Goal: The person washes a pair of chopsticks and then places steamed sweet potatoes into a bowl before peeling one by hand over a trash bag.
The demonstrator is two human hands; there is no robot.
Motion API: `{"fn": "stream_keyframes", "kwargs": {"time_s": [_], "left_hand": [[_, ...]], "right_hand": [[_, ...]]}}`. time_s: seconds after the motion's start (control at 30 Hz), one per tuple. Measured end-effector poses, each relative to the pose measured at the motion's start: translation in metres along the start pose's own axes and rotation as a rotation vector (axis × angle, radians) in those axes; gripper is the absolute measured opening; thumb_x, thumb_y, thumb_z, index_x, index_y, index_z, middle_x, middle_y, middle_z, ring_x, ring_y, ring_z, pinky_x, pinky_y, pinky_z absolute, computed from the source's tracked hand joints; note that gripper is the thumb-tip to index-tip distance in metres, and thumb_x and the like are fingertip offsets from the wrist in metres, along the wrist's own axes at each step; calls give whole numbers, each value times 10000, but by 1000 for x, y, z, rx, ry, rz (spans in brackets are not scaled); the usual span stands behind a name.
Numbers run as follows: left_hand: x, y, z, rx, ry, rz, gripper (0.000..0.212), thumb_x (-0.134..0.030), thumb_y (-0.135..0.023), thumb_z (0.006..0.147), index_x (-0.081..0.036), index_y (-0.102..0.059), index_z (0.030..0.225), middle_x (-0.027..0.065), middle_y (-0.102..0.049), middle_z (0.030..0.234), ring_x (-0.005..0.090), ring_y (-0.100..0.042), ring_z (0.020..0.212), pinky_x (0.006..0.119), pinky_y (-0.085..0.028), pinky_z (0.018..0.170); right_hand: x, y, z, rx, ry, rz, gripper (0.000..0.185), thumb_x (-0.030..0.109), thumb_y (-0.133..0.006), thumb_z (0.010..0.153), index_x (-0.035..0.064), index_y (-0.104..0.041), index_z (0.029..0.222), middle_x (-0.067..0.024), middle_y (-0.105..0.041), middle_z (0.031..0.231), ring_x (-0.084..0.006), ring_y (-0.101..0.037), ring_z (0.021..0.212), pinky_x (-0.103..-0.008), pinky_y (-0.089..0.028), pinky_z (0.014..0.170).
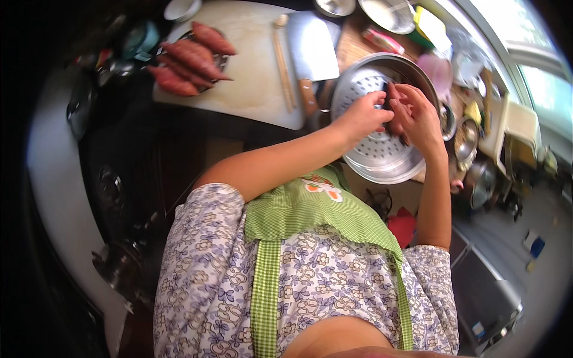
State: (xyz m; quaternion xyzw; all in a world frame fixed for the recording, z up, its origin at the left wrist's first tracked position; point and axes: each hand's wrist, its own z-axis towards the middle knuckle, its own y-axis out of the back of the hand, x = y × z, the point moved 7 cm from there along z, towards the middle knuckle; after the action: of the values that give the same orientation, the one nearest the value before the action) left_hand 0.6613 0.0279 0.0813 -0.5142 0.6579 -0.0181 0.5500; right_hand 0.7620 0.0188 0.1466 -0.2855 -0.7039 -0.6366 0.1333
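A metal steamer pot (pixel 374 168) with a perforated steaming plate (pixel 358 91) stands before me. My left hand (pixel 369 109) reaches over it from the left, fingers bent. From the right, my right hand (pixel 418 109) has its fingertips and thumb around the upper end of a reddish sweet potato (pixel 395 125). The sweet potato is blurred, partly covered by my fingers, with a dark patch beside it that I cannot make out. My left fingertips are close against it; whether they grip it is unclear. More sweet potatoes (pixel 192 56) lie heaped on a rack at the upper left.
Beyond my left arm a white cutting board (pixel 250 85) holds wooden chopsticks (pixel 283 71) and a broad cleaver (pixel 313 49), its wooden handle (pixel 308 96) toward me. Bowls (pixel 387 15), a pink container (pixel 436 74) and a metal bowl (pixel 466 134) crowd the counter near the window.
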Motion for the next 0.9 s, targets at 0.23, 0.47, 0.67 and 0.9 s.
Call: {"fn": "stream_keyframes", "kwargs": {"time_s": [0.23,0.47,0.67,0.9], "left_hand": [[-125,260,-167,-733,-525,-134,209,-95,-511,830,4,-529,1013,84,-588,874,125,-549,701,228,-444,635],[-63,412,-218,-1093,-279,-452,767,-438,-625,725,-102,-267,1315,135,-232,1348,307,-211,1241,526,-164,979],[-83,410,-171,-719,-225,-559,761,-494,-600,716,-159,-274,1317,98,-292,1339,296,-250,1245,542,-180,976],[-101,389,-161,-645,-134,-570,643,-425,-564,776,-137,-308,1290,85,-352,1296,270,-341,1190,482,-286,935]], "right_hand": [[133,-103,93,343,144,672,393,221,-542,844,51,-469,1190,-78,-559,1070,-131,-527,940,-249,-408,816],[187,-248,196,492,-142,769,620,474,-445,840,105,-305,1318,-108,-351,1315,-273,-339,1186,-399,-276,963],[200,-306,230,570,-334,807,537,436,-417,865,52,-405,1240,-138,-457,1196,-242,-465,1046,-348,-391,863],[223,-283,211,447,-315,896,435,375,-404,885,23,-514,1116,-114,-572,957,-170,-556,800,-286,-463,725]]}}
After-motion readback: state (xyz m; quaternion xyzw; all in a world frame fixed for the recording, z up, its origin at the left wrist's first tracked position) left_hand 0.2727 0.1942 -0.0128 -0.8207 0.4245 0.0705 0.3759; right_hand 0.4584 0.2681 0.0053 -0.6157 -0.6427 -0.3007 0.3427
